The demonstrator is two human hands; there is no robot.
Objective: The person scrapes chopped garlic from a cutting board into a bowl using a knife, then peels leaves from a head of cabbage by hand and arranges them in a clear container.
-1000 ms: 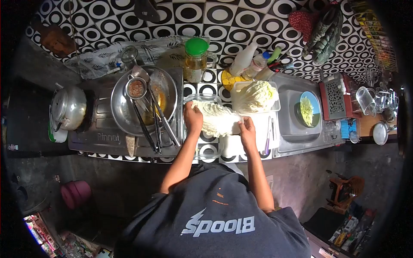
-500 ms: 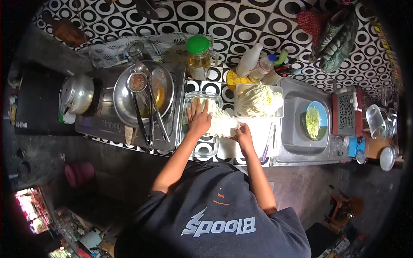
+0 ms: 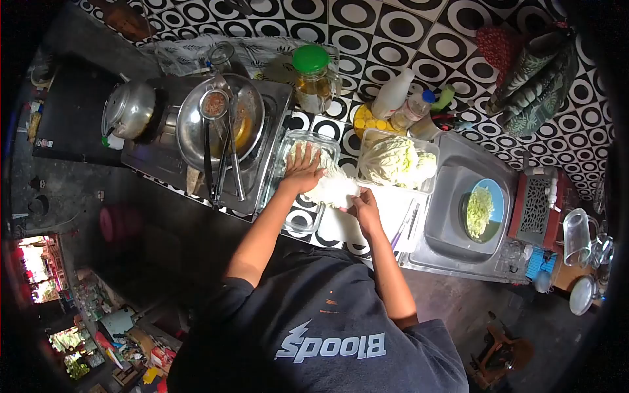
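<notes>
My left hand (image 3: 303, 172) lies flat with fingers spread on a pale cabbage leaf (image 3: 334, 187). Under that hand, the leaf's left part rests in a clear rectangular container (image 3: 333, 144). At the leaf's thick right end, my right hand (image 3: 362, 208) pinches the edge between thumb and fingers, over a white cutting board (image 3: 386, 205). A knife with a purple handle (image 3: 398, 237) lies on the board to the right of that hand. Just behind the board, more cabbage (image 3: 393, 159) sits in a clear plastic tub (image 3: 429, 188).
On the stove at left are a kettle (image 3: 135, 108) and a wide pan (image 3: 190, 141) with a strainer (image 3: 215, 103) and tongs. A green-lidded jug (image 3: 311, 60) and bottles line the wall. In the sink (image 3: 445, 223), a blue bowl (image 3: 499, 196) holds cut cabbage.
The view has tilted, so the counter now slopes down to the right. Both hands keep their hold on the leaf, with little movement against it.
</notes>
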